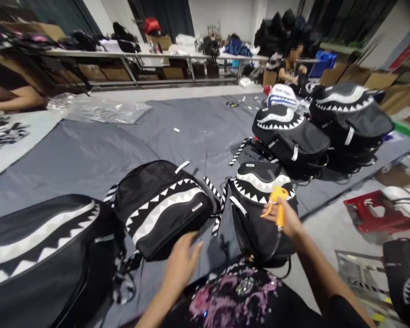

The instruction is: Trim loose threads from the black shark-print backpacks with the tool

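A yellow air blow gun (279, 200) is gripped in my right hand (287, 219), with a dark hose running down from its handle. It is over a black backpack (256, 232) with a white-and-grey shark-mouth print. My left hand (183, 255) is by the lower edge of another shark-mouth backpack (164, 205), thumb and fingers apart with nothing in them. Whether it touches that bag I cannot tell. Black-and-white striped straps (213, 189) lie between these two bags. A third backpack (48, 241) fills the lower left.
Stacked backpacks (290, 132) stand at the right of the grey-covered table (191, 132). Clear plastic (99, 108) lies at the far left. A person's arm (17, 98) is at the left edge; another person (294, 66) sits behind the stacks. A red stool (376, 212) is on the floor.
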### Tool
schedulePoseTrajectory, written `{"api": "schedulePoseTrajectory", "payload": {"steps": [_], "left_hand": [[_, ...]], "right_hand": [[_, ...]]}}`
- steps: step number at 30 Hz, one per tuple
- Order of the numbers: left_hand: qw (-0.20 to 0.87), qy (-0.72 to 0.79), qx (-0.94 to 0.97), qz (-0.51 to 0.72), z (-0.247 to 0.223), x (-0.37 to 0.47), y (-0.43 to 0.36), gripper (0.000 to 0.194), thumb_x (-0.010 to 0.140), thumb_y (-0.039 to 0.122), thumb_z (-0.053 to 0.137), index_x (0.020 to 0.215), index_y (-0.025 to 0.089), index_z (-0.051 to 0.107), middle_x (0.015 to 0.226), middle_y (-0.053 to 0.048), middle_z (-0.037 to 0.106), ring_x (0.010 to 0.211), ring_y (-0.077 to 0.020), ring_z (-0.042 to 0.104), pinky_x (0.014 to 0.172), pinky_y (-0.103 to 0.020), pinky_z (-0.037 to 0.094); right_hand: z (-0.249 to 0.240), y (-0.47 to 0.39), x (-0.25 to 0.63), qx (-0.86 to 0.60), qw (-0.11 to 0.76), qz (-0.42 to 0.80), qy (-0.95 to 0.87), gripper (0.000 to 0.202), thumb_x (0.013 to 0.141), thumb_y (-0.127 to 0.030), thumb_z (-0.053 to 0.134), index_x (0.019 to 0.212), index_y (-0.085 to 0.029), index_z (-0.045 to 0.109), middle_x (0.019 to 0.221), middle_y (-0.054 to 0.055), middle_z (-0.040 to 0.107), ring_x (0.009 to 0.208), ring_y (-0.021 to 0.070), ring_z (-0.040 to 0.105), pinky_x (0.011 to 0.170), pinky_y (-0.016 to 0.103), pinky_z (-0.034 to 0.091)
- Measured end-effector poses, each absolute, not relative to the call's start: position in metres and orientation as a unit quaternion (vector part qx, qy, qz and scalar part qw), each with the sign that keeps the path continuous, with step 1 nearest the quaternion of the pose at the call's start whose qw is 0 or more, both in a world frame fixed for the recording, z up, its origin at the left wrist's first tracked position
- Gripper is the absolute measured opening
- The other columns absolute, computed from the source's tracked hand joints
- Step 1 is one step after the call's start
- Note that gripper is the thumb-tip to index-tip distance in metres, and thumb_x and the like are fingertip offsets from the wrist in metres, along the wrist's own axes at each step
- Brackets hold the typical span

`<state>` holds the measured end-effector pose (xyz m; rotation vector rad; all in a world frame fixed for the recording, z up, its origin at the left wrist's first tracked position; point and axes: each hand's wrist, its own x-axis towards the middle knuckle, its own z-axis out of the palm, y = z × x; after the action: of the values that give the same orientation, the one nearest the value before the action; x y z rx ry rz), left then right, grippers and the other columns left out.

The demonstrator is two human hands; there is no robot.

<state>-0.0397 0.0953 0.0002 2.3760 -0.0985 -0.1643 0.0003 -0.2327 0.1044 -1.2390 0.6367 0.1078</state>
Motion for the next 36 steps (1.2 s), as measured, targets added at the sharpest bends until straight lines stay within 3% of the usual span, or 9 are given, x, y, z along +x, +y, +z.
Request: {"api": "schedulePoseTrajectory", "payload": {"steps": [6, 11, 18, 21, 24, 26, 31, 33, 36], "left_hand": [[0.235, -0.094, 0.967, 0.022, 0.015, 0.033, -0.03, 0.056, 0.093, 0.045, 0.043, 0.143, 0.019, 0.041, 0.156, -0.014, 0.028, 0.145, -0.0335, 0.022, 0.116, -0.052, 0.022], [0.085, -0.088, 0.992, -0.028, -0.017, 0.067, 0.024, 0.047, 0.087, 0.029, 0.051, 0.128, 0.006, 0.053, 0.146, -0.024, 0.039, 0.143, -0.0388, 0.021, 0.113, -0.055, 0.017], [-0.042, 0.035, 0.995, -0.078, -0.01, 0.001, 0.089, 0.034, 0.087, 0.027, 0.052, 0.114, 0.009, 0.06, 0.135, -0.023, 0.051, 0.136, -0.0398, 0.033, 0.107, -0.059, 0.025], [0.079, 0.006, 0.993, -0.092, 0.006, -0.022, 0.023, 0.062, 0.083, 0.038, 0.061, 0.137, 0.014, 0.046, 0.144, -0.024, 0.042, 0.138, -0.0395, 0.032, 0.108, -0.056, 0.027], [0.264, -0.242, 0.918, -0.167, 0.013, -0.04, -0.064, 0.095, 0.07, 0.06, 0.07, 0.15, 0.029, 0.028, 0.16, -0.012, 0.016, 0.148, -0.0353, 0.01, 0.117, -0.054, 0.014], [0.36, -0.21, 0.886, -0.201, 0.014, -0.043, -0.099, 0.106, 0.067, 0.069, 0.067, 0.152, 0.029, 0.02, 0.161, -0.011, 0.01, 0.148, -0.0364, 0.004, 0.117, -0.06, 0.006], [0.724, 0.049, 0.646, -0.236, 0.001, -0.026, -0.065, 0.081, 0.086, 0.076, 0.022, 0.152, 0.03, 0.017, 0.147, -0.011, 0.046, 0.131, -0.0291, 0.049, 0.108, -0.053, 0.036], [0.8, 0.171, 0.534, -0.211, -0.01, -0.022, -0.021, 0.088, 0.084, 0.077, 0.003, 0.15, 0.023, 0.025, 0.128, -0.015, 0.062, 0.112, -0.0293, 0.063, 0.095, -0.05, 0.047], [0.844, 0.378, 0.375, -0.063, -0.025, -0.036, 0.05, 0.094, 0.084, 0.075, -0.002, 0.144, 0.013, 0.035, 0.113, -0.017, 0.067, 0.099, -0.0278, 0.066, 0.087, -0.046, 0.052]], "right_hand": [[0.067, -0.439, -0.096, -0.59, 0.634, 0.049, 0.498, 0.023, 0.088, -0.043, 0.051, 0.096, -0.021, 0.05, 0.066, 0.005, 0.066, 0.057, 0.0212, 0.067, 0.06, 0.038, 0.058], [0.012, -0.48, -0.131, -0.616, 0.612, 0.137, 0.476, 0.034, 0.081, -0.046, 0.062, 0.103, -0.022, 0.052, 0.073, 0.008, 0.07, 0.06, 0.0226, 0.069, 0.057, 0.033, 0.057], [-0.017, -0.498, -0.099, -0.611, 0.627, 0.176, 0.45, 0.034, 0.08, -0.048, 0.062, 0.102, -0.023, 0.057, 0.077, 0.009, 0.071, 0.065, 0.0251, 0.07, 0.064, 0.038, 0.058], [-0.019, -0.501, -0.072, -0.621, 0.626, 0.232, 0.41, 0.027, 0.079, -0.047, 0.063, 0.088, -0.022, 0.058, 0.069, 0.008, 0.068, 0.061, 0.0238, 0.068, 0.064, 0.037, 0.057], [-0.002, -0.487, -0.05, -0.63, 0.632, 0.299, 0.337, 0.029, 0.076, -0.049, 0.063, 0.079, -0.021, 0.057, 0.066, 0.007, 0.065, 0.058, 0.0214, 0.065, 0.063, 0.035, 0.056], [0.026, -0.47, -0.041, -0.644, 0.631, 0.31, 0.302, 0.035, 0.073, -0.053, 0.063, 0.086, -0.02, 0.058, 0.066, 0.006, 0.064, 0.057, 0.0209, 0.064, 0.061, 0.035, 0.056], [0.117, -0.383, -0.024, -0.741, 0.568, 0.334, 0.132, 0.047, 0.074, -0.061, 0.062, 0.093, -0.018, 0.063, 0.07, 0.006, 0.066, 0.061, 0.0212, 0.065, 0.063, 0.037, 0.057], [0.138, -0.332, -0.02, -0.757, 0.527, 0.384, 0.04, 0.041, 0.078, -0.057, 0.063, 0.078, -0.016, 0.064, 0.071, 0.007, 0.067, 0.062, 0.0189, 0.065, 0.063, 0.033, 0.056], [0.142, -0.268, -0.023, -0.733, 0.516, 0.439, -0.059, 0.036, 0.08, -0.049, 0.065, 0.094, -0.017, 0.064, 0.07, 0.003, 0.067, 0.058, 0.0156, 0.062, 0.057, 0.028, 0.052]]}}
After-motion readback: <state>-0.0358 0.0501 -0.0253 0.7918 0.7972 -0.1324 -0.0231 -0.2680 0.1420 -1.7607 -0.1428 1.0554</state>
